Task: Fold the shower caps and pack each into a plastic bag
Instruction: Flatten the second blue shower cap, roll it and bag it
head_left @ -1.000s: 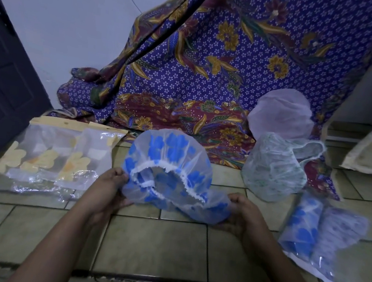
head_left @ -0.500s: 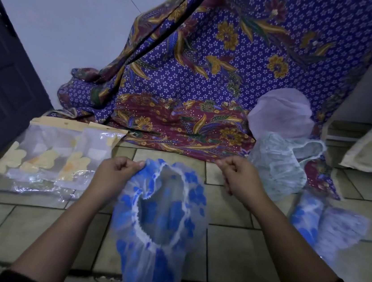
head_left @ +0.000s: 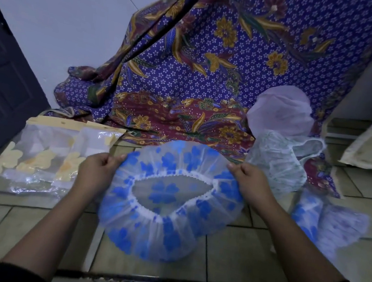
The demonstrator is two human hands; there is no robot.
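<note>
Both hands were up, and the blue-flowered shower cap (head_left: 172, 209) was stretched wide between them! The left hand (head_left: 96, 172) pinched the cap's left edge, fingers curled tight around the ruffle. The right hand (head_left: 252, 184) did the same on the opposite side. The cap hung in the air above the tiled floor (head_left: 248, 254), its opening towards the person, with the white elastic rim on show and the crown sagging below.

The empty plastic bags (head_left: 45, 156) lay on the floor beside the left hand. Two loose caps waited near the right hand, a pale green-patterned cap (head_left: 278, 164) and a pinkish cap (head_left: 280, 112) behind it. Packed bags (head_left: 325, 219) lay on the floor below them, a little blurred.

By my read, the fold had not yet been made, and this was where it could get tricky. The thin plastic looked slick, so either edge could slide out of such a small pinch. The gathered elastic could pull the rim back in and leave the halves lopsided. Air caught in the sagging crown could puff the fold up and make it too bulky for a bag. Reaching for a bag would also mean freeing one hand, and the fold could spring open then.
</note>
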